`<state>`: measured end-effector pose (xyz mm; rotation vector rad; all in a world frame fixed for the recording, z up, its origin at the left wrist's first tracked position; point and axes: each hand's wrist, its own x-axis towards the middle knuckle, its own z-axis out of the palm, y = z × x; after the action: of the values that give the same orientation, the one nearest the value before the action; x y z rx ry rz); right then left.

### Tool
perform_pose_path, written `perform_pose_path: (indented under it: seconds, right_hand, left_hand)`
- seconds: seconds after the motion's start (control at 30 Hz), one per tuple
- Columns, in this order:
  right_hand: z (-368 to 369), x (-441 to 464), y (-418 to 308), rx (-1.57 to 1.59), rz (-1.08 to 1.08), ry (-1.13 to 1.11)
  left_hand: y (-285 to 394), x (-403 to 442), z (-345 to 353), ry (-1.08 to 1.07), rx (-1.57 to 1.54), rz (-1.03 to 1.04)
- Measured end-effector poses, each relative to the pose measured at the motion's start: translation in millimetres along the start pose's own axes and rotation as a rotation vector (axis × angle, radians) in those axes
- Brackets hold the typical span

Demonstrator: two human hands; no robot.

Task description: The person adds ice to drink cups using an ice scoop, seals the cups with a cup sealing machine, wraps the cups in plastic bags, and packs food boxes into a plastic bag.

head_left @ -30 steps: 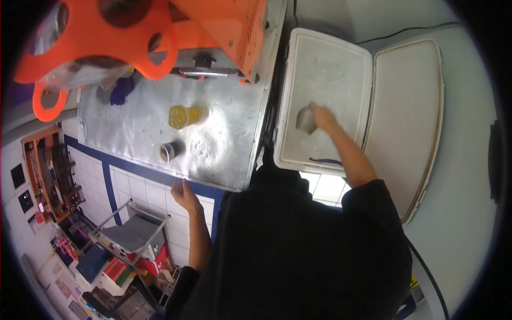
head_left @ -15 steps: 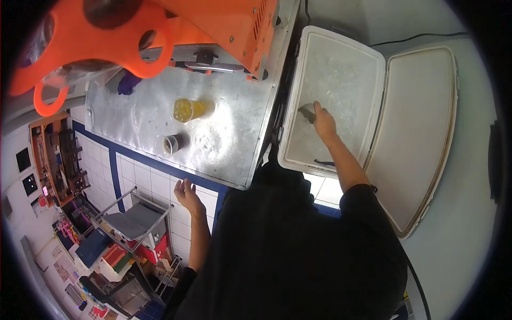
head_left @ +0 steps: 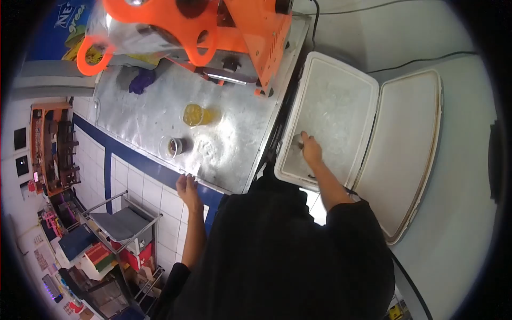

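Observation:
My right hand (head_left: 312, 150) reaches into an open white cooler (head_left: 282, 173) that holds ice (head_left: 336, 109). Its fingers are closed on a small metal scoop (head_left: 297, 143) at the cooler's near left part. Just off the front edge of the metal table (head_left: 144, 114), my left hand (head_left: 188, 189) is raised with nothing visible in it, its fingers loosely curled and apart. Nearest to it on the table is a clear cup with dark contents (head_left: 173, 146). Behind that one is a clear cup of yellow drink with ice (head_left: 195, 114).
An orange machine (head_left: 261, 48) stands at the table's back, with a purple cloth (head_left: 142, 80) to its left. The cooler's lid (head_left: 400, 154) lies open at the right. A grey chair (head_left: 120, 224) is at lower left.
My right hand and the scoop have moved toward the cooler's near left side. The view has shifted and turned slightly. My left hand stays near the table's edge.

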<state>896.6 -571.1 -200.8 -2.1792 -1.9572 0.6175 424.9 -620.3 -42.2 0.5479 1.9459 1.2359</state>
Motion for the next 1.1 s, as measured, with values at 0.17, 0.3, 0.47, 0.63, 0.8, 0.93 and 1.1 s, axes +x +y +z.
perform_pose_path:
  seconds: [0.17, 0.3, 0.47, 0.63, 0.8, 0.93, 1.1]
  right_hand:
    - [-20, 9, 52, 0.446, 0.070, -0.277]
    - [3, -4, 29, 0.480, 0.123, -0.251]
    - [-55, 1, 21, 0.641, 0.335, -0.462]
    - [-79, -13, 8, 0.974, 0.448, -0.518]
    - [-83, -29, 2, 1.027, 0.546, -0.494]
    - [-83, -39, -1, 1.088, 0.647, -0.460]
    - [-93, -48, -5, 1.148, 0.683, -0.476]
  left_hand:
    - [-6, -8, 1, -0.045, -0.049, -0.035]
    - [-7, 3, 7, -0.015, -0.121, -0.035]
    - [-7, 23, 1, 0.006, -0.139, 0.008]
    - [-9, 49, 11, -0.010, 0.114, 0.170]
    - [-7, 69, 35, 0.033, 0.248, 0.212]
    - [-6, 86, 48, -0.023, 0.080, 0.396]
    - [8, 97, 63, 0.111, -0.064, 0.353]
